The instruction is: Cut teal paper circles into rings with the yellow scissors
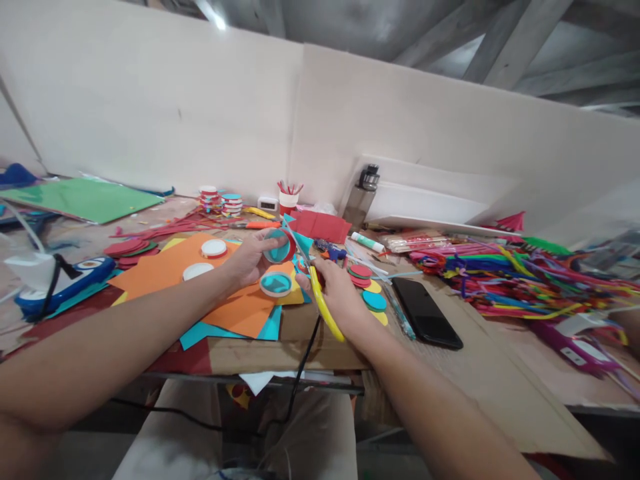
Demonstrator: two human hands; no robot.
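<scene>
My left hand (251, 259) is closed on a round disc (275, 245) with a teal face and a red edge, held up over the paper. In my right hand (337, 287) is a pair of scissors (324, 308) with yellow handles; the blades point up and away, close beside the disc. A teal paper scrap (303, 241) shows by the blades; whether it is joined to the disc I cannot tell. Below my left hand, another teal-faced disc (275, 284) and a white round lid (214, 249) lie on orange paper sheets (240, 313).
A black phone (427, 313) lies right of my right hand, near cut paper circles (374, 301). Bundles of coloured pipe cleaners (500, 280) cover the right side. A bottle (361, 200) stands at the back. A blue power strip (65, 290) sits at left; a black cable (305, 360) hangs over the front edge.
</scene>
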